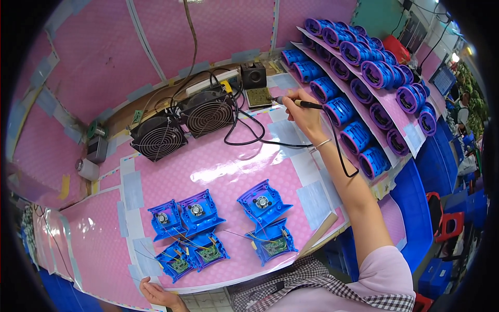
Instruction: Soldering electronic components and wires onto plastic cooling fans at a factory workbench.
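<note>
My right hand (303, 115) grips a soldering iron (306, 104) at the back of the bench. Its tip is over the sponge tray (258, 97) of a black iron stand (253, 75). At the front left edge, my left hand (157, 295) has its fingers bent together; what they hold, if anything, is too small to make out. Ahead of it lie opened blue plastic housings. Their upper halves (261, 202) carry a round metal part, and their lower halves (273, 243) hold a green circuit board (277, 245). Thin wires join the halves.
Two black fans with round grilles (159, 136) stand at the back, among black cables (244, 140). Tiered boards on the right carry rows of blue and purple cylindrical housings (340, 110). A white bottle (87, 169) sits at the left. Blue bins (410, 208) stand beyond the right edge.
</note>
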Motion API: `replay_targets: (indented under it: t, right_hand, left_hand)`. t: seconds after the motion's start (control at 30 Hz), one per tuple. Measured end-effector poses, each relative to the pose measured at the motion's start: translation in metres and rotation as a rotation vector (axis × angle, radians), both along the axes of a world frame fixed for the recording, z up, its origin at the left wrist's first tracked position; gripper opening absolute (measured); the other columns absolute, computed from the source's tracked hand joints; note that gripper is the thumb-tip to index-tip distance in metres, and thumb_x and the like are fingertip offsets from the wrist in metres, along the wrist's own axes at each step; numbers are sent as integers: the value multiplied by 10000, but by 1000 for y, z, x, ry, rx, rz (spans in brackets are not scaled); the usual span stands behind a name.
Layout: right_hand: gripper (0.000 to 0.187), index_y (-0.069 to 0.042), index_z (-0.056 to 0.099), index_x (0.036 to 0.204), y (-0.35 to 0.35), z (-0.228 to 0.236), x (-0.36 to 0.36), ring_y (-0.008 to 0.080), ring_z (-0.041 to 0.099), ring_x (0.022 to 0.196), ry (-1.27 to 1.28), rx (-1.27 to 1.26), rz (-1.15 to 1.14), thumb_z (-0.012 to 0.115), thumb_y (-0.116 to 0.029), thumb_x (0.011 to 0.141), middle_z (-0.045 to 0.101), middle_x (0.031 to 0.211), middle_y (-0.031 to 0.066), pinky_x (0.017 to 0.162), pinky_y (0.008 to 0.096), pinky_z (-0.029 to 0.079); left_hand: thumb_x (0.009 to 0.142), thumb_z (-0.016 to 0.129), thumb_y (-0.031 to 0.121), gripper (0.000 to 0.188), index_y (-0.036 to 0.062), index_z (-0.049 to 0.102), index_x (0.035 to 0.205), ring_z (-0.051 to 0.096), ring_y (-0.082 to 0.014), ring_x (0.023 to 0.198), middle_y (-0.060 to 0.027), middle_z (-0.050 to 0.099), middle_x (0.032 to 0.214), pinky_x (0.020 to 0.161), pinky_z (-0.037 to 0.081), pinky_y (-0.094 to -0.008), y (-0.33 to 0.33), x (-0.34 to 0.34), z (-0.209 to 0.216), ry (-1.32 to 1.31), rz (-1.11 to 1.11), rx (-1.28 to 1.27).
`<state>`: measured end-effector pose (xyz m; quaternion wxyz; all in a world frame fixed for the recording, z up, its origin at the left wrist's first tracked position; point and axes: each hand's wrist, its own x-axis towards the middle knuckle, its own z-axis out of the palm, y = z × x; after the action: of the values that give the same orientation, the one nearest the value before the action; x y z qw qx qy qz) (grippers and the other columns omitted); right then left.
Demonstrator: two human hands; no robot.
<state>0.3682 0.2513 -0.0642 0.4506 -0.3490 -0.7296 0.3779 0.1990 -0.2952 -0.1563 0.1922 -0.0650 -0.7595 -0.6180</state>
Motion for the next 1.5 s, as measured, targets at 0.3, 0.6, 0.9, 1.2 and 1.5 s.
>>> replay_targets:
  t: [0.3, 0.6, 0.9, 1.2, 1.5]
  right_hand:
    - [160, -2, 617, 847, 1, 12, 1, 86, 553, 487, 86, -4, -58, 671, -153, 861, 606, 630, 50, 445, 222, 423]
    - [165, 7, 635, 863, 6, -7, 8, 59, 522, 503, -77, 282, 30, 684, -150, 849, 615, 638, 35, 459, 233, 384]
    - [157, 4, 644, 895, 7, -8, 11, 65, 533, 518, -77, 224, 53, 673, -142, 847, 623, 658, 31, 471, 234, 402]
    - [156, -14, 611, 876, 2, 1, 8, 86, 555, 499, 124, -162, -34, 665, -159, 856, 616, 649, 52, 455, 224, 424]
    - [146, -25, 608, 874, 3, -7, 11, 91, 554, 484, 131, -261, -33, 661, -160, 854, 631, 657, 57, 448, 228, 430]
  left_hand:
    - [1019, 418, 201, 230, 56, 568, 924, 237, 15, 534, 90, 321, 668, 465, 144, -185, 3, 3, 3, -39, -17, 40]
    - [1016, 419, 197, 218, 58, 564, 930, 239, 19, 542, 89, 377, 727, 467, 151, -180, 8, 7, 7, -33, -19, 30]
    - [1017, 419, 197, 217, 56, 558, 927, 236, 21, 546, 90, 381, 737, 474, 147, -177, 5, 5, 4, -32, -36, 40]
    - [1013, 427, 191, 206, 56, 557, 929, 239, 20, 553, 87, 406, 764, 478, 157, -177, 10, 8, 8, -26, -27, 28]
    - [1013, 429, 190, 204, 52, 558, 935, 234, 18, 547, 90, 397, 752, 474, 153, -180, 4, 3, 0, -9, -54, 23]
